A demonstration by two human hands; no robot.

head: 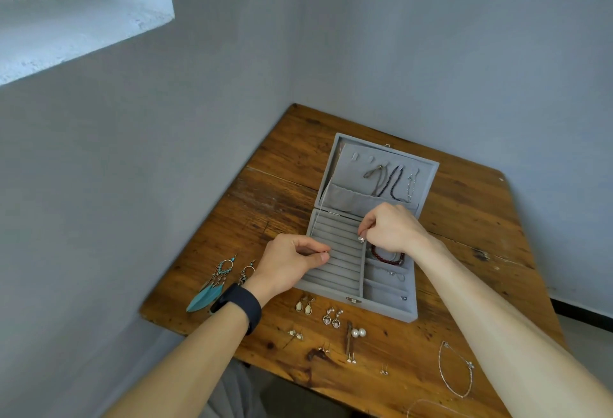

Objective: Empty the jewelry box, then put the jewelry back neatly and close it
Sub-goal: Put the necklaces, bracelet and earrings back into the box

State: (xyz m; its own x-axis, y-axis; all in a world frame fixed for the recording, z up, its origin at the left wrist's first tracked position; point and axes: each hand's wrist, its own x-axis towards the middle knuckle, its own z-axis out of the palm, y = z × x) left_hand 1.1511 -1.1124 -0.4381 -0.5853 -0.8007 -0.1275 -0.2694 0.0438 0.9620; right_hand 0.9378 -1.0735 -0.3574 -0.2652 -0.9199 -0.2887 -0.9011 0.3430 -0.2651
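My R hand (391, 228) pinches a sparkly piece (361, 239), L hand (292, 261) a tiny item (324, 254) I can't ID, over jewelry box (384, 310). Wood table (464, 218), grey walls (464, 52).

The thin silver chain (431, 400) is cut off at the lower edge; the tiny metal items (361, 239) pinched by the left hand (292, 263) and right hand (393, 228) are too small to identify.

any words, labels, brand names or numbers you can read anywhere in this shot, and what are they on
None: no word, number, brand or sign can be read in this view.
grey jewelry box: plain velvet, no label showing.
black wristband: dark face, nothing showing on it.
box clasp: too small to tell if it bears any marking.
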